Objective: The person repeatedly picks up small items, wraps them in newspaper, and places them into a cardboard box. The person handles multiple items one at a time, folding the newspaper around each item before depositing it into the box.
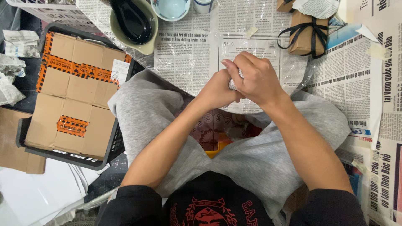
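Observation:
My two hands meet over my lap, above newspaper sheets [197, 46] spread on the floor. My right hand [255, 77] is curled over a small pale crumpled object [233, 83], probably paper or plastic wrap. My left hand [215, 92] presses against it from the left, under the right hand. Most of the object is hidden by the fingers. I sit cross-legged in grey trousers.
A dark crate [113, 146] holding a cardboard box [71, 96] with orange tape stands at my left. An olive bowl with a black spoon [132, 21] and a pale blue bowl [170, 8] lie ahead. A brown gift box with black ribbon [307, 33] is ahead right.

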